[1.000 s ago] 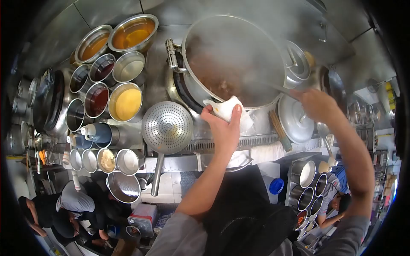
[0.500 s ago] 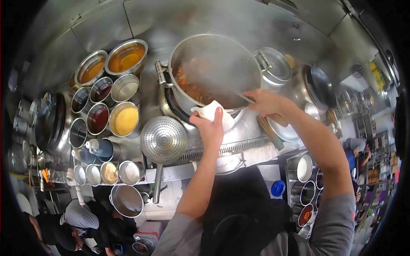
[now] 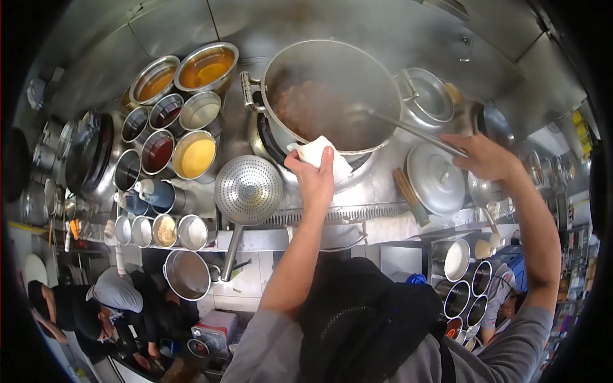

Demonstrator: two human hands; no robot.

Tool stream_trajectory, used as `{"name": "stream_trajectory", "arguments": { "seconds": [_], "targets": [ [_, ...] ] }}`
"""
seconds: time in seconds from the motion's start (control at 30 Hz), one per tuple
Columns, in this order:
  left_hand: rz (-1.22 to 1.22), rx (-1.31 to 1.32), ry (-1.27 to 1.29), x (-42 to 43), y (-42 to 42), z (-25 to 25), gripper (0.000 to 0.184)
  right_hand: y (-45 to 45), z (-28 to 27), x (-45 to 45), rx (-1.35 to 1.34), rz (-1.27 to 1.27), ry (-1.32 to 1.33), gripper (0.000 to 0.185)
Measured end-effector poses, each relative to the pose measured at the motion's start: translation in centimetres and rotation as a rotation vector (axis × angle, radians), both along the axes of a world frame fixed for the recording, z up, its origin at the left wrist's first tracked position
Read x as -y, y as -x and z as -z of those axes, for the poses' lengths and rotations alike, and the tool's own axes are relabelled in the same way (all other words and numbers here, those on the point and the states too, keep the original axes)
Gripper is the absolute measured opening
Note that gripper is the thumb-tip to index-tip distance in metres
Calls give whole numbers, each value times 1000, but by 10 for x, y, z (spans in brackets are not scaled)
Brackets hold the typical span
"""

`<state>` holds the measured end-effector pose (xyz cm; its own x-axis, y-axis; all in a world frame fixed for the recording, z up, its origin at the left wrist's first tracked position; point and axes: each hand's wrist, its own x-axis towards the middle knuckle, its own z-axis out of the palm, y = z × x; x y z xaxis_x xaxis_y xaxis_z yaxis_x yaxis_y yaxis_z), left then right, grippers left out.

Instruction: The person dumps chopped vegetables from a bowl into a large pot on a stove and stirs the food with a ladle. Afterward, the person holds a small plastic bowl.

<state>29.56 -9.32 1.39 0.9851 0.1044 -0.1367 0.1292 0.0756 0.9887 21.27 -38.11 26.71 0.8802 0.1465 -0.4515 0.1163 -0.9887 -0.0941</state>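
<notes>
Inside the large silvery metal pot point(image 3: 391, 136), the brown food point(image 3: 310, 108) is blurred by steam. The long metal utensil's handle point(image 3: 418, 133) is gripped by the right hand point(image 3: 483, 157); the folded white cloth point(image 3: 321, 157) is pinched against the rim by the left hand point(image 3: 311, 180).

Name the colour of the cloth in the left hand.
The cloth in the left hand is white; the head view shows it best.

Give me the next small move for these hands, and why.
Probably a gentle sweep of the long-handled utensil through the brown food: the right hand grips its handle, its head is inside the steaming pot, and the left hand has a white cloth at the near rim, which could steady the pot.
</notes>
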Motion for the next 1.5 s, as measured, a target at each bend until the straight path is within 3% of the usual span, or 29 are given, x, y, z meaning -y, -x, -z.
{"name": "stream_trajectory", "arguments": {
  "seconds": [0.07, 0.1, 0.17, 0.23, 0.3, 0.4, 0.57, 0.63, 0.73, 0.8, 0.9, 0.97, 1.2, 1.3, 1.4, 1.5],
  "targets": [
    [6, -13, 3, 1, -1, -6, 87, 1, 18, -12, -5, 489, -268, 63],
    [-18, -21, -42, 2, 1, -7, 86, -8, 28, -18, -5, 477, -269, 63],
    [-57, -36, -95, 6, 1, -5, 85, -29, 58, -27, 65, 704, -478, 53],
    [-56, -20, -45, 8, 0, -2, 85, -64, 83, -21, -27, 705, -718, 37],
    [-79, 4, -93, 11, -2, 7, 85, -103, 90, -33, -72, 694, -624, 24],
    [-106, 34, -153, 12, -3, 6, 84, -156, 140, -36, -141, 699, -777, 19],
    [-128, 111, -226, 15, -2, 10, 82, -153, 131, -62, -236, 266, -525, 22],
    [-138, 108, -213, 17, -2, 10, 81, -138, 128, -48, -264, 151, -490, 31],
    [-155, 118, -209, 18, 0, 6, 79, -101, 123, -2, 105, -300, -306, 55],
    [-177, 154, -240, 19, 1, 8, 77, -82, 106, 22, 162, -413, -237, 67],
    [-174, 174, -225, 19, 0, 13, 77, -55, 3, 14, -111, -183, -105, 70],
    [-165, 165, -228, 18, 1, 11, 78, -41, -21, 42, 78, -318, -73, 69],
    [-108, 37, -129, 14, -1, 6, 81, -31, -101, 17, 146, -63, 215, 70],
    [-79, 14, -64, 8, -1, 2, 81, -38, -103, -31, 140, 50, 414, 62],
    [-55, -10, -75, 5, -1, 0, 83, -54, -55, -27, 199, -252, 554, 54],
    [-8, -46, -59, 0, -1, -3, 83, -88, 12, -16, -22, -126, 639, 58]
  ]
}}
